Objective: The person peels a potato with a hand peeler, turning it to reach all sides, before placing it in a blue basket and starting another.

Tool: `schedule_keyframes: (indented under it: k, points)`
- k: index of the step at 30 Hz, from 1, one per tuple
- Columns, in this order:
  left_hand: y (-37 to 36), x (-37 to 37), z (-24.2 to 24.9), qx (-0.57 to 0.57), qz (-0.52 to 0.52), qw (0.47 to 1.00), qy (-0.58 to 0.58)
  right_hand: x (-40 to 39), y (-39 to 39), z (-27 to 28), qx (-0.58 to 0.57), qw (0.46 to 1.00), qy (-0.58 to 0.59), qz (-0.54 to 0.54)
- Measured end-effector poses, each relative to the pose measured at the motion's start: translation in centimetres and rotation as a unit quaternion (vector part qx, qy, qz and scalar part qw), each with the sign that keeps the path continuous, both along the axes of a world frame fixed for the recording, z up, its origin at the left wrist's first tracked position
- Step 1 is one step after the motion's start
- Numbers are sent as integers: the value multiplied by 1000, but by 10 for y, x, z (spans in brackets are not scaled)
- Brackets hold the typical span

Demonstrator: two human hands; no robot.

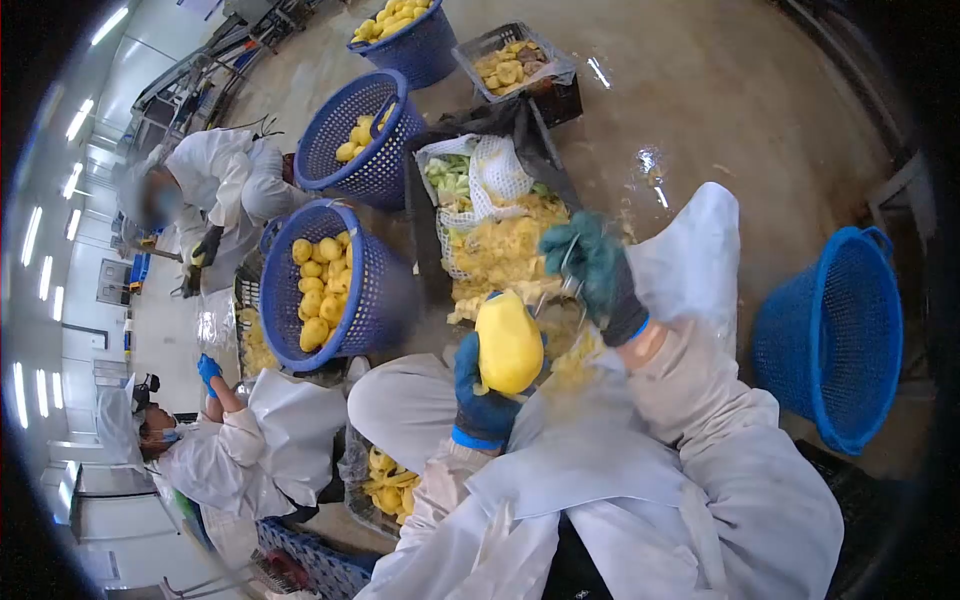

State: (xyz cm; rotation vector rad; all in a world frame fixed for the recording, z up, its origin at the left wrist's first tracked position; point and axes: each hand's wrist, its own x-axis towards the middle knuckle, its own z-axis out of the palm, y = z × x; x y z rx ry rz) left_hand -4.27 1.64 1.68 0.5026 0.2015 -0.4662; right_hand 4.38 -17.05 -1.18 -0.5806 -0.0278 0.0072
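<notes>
My left hand (484, 392), in a blue glove, grips a smooth yellow mango (508, 343) with its skin off. A small blue patch shows at the fruit's upper end. To its upper right my right hand (590, 268), in a green glove, is closed around a thin metal peeler (571, 285), partly hidden by the fingers and slightly blurred. Peeler and mango are a short way apart. Just beyond both hands lies a heap of yellow peelings (505, 250) in a black-lined crate (428, 235), with white foam netting (499, 170) and green scraps on top.
Blue baskets of yellow mangoes stand at the left, the nearest basket (388, 300) beside the crate. Another blue basket (775, 345) is at my right. A smaller crate (565, 100) of yellow pieces stands farther off. Two co-workers in white, one person (235, 450) nearer, sit at the left.
</notes>
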Motion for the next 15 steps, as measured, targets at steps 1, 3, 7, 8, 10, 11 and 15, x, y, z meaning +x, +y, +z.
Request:
schedule_keyframes:
  k: [1,3,7,8,10,11,15]
  points:
    - [-4,-1,6,18,6,1000,16,-11,7,9,-119,991,-58,0]
    - [-8,-2,10,60,-17,998,17,-24,21,21,-346,923,-168,-3]
    - [10,-7,-10,45,-76,996,-4,13,25,-22,-232,967,-46,-93]
    - [8,-9,-9,9,-76,997,-4,13,17,-18,-253,958,-78,-113]
    - [2,-9,-5,-17,-51,999,7,11,18,-9,-103,991,-57,-62]
    - [6,-12,-15,-31,-72,997,-1,3,23,-5,-168,980,-82,-69]
    - [5,-11,-26,-15,-80,997,18,6,19,-9,-192,971,-133,-46]
